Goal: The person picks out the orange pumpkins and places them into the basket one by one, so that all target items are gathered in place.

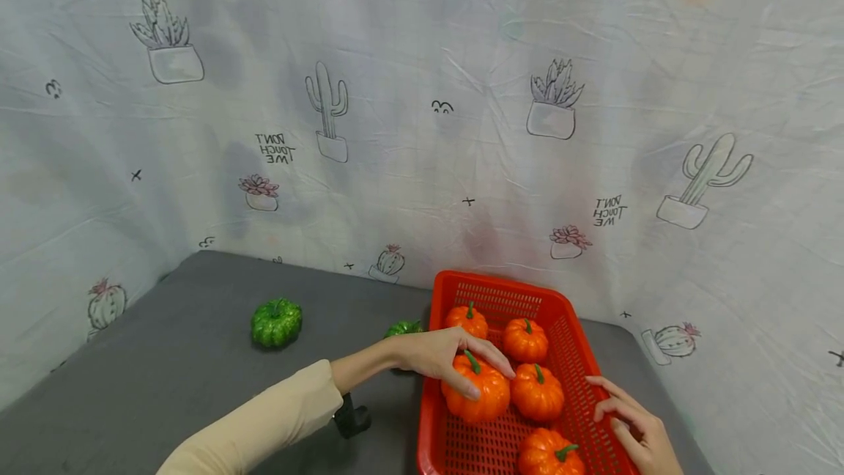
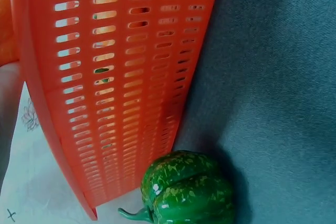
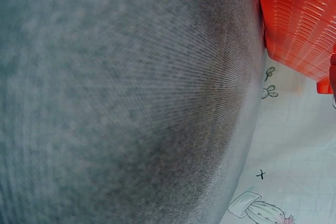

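In the head view my left hand grips an orange pumpkin from above, thumb on the near side and fingers over the far side. The pumpkin overlaps the left part of a red slotted plastic basket. Several other orange pumpkins lie inside, among them one right beside the held one and one at the near end. My right hand is at the basket's right rim, fingers loosely bent, with nothing in its grasp. The left wrist view shows the basket's outer side wall.
A green pumpkin sits against the basket's left side, partly hidden by my left arm in the head view. Another green pumpkin stands farther left on the grey table. A printed cloth hangs behind and at both sides.
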Tool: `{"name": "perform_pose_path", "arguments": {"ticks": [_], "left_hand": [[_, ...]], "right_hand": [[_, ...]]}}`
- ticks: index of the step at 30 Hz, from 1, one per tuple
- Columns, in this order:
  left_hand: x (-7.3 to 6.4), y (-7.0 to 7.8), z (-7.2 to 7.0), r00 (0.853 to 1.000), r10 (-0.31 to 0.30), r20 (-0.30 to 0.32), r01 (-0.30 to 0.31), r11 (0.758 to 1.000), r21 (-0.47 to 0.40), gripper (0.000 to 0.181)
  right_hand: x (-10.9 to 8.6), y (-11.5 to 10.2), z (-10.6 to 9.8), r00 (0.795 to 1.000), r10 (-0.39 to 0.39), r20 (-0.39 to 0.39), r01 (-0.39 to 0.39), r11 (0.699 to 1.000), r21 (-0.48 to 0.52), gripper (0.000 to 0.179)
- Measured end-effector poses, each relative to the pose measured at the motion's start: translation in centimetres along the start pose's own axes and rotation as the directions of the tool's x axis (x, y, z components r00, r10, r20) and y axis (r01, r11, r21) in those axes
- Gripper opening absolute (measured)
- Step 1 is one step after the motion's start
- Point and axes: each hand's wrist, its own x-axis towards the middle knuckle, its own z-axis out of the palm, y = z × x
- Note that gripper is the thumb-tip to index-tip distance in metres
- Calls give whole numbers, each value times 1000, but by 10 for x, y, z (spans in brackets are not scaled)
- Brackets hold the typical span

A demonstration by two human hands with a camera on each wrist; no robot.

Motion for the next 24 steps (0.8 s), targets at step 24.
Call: {"name": "perform_pose_path", "arguments": {"ticks": [24], "left_hand": [[35, -13, 0, 938, -122, 325, 149, 987, -60, 45]], "right_hand": [[1, -1, 0, 1000, 28, 3, -28, 999, 25, 36]]}}
